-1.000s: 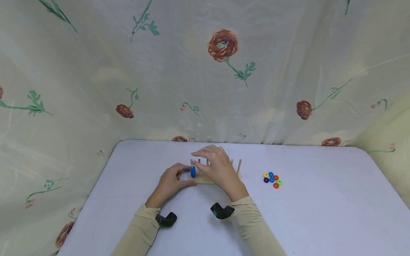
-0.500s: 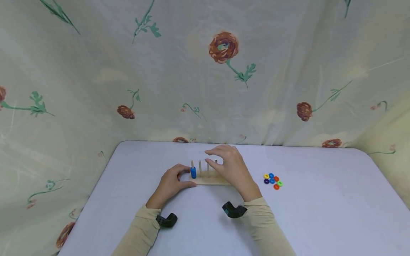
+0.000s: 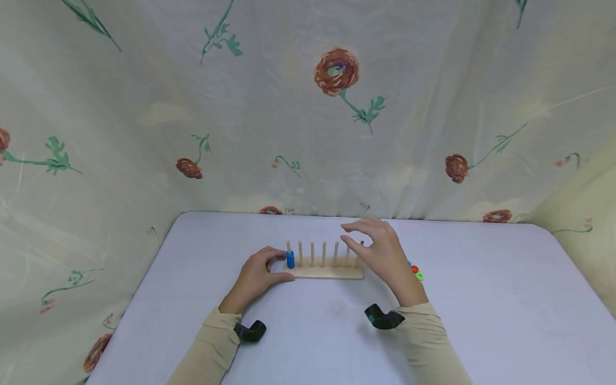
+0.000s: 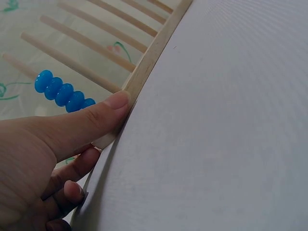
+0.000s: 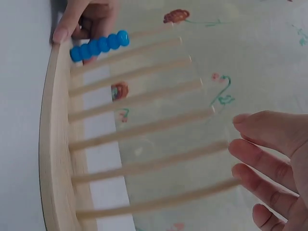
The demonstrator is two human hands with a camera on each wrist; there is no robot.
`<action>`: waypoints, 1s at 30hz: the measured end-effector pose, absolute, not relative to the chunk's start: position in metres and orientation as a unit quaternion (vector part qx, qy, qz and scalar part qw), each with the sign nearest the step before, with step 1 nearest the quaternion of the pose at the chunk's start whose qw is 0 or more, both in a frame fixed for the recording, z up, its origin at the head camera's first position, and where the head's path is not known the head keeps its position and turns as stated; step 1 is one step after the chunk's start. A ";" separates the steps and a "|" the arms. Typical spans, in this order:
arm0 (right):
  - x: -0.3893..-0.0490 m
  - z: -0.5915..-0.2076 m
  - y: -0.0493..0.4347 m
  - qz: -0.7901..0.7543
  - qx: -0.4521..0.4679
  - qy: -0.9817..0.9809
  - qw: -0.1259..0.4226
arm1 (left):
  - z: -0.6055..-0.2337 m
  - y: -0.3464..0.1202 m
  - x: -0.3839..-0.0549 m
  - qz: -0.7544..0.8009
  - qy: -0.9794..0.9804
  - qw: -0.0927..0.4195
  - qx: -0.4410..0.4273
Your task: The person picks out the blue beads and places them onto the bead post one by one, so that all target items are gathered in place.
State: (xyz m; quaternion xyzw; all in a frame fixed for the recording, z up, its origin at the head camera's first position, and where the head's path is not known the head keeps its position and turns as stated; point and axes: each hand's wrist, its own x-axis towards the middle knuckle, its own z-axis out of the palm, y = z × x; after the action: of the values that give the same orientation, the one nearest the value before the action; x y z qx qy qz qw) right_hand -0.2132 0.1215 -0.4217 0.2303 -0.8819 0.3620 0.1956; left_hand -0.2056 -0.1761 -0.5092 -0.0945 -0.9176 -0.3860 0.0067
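A wooden peg rack (image 3: pixel 327 272) with a row of several upright pegs stands on the table. Blue rings (image 3: pixel 290 260) are stacked on its leftmost peg; the other pegs carry none. My left hand (image 3: pixel 257 275) grips the rack's left end, its thumb pressed on the front of the base in the left wrist view. Above the rack's right end hovers my right hand (image 3: pixel 385 256), thumb and fingers apart with nothing between them. In the right wrist view, the fingertips (image 5: pixel 240 145) of that hand appear near the tops of the bare pegs (image 5: pixel 154 166).
To the right of the rack lie small loose rings, among them a green ring (image 3: pixel 420 276) and an orange ring (image 3: pixel 415 269); my right wrist hides others. The white table (image 3: pixel 308 342) ends at a flowered curtain (image 3: pixel 385 149) behind.
My right hand has moved right along the rack, from beside the blue stack to the far right peg, now covering part of the loose rings. The left hand keeps its grip in place.
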 end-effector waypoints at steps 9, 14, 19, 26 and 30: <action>-0.211 -0.425 0.161 0.341 0.216 -0.887 0.224 | -0.510 -0.174 -0.206 -0.385 -0.918 0.005 -0.093; -0.208 -0.430 0.181 0.328 0.203 -0.896 0.221 | -0.512 -0.175 -0.207 -0.380 -0.921 0.006 -0.089; -0.205 -0.435 0.197 0.308 0.179 -0.914 0.194 | -0.513 -0.176 -0.207 -0.382 -0.920 0.004 -0.090; -0.201 -0.444 0.214 0.283 0.178 -0.928 0.167 | -0.510 -0.176 -0.206 -0.387 -0.918 0.000 -0.089; -0.197 -0.449 0.224 0.270 0.160 -0.940 0.134 | -0.511 -0.176 -0.206 -0.386 -0.918 0.005 -0.093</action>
State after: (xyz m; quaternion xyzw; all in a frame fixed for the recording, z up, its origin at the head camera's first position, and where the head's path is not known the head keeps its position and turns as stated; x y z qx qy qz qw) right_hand -0.1974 0.2236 -0.4493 0.1598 -0.9400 0.2700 0.1339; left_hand -0.2063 -0.1761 -0.5110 -0.0929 -0.9179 -0.3857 0.0052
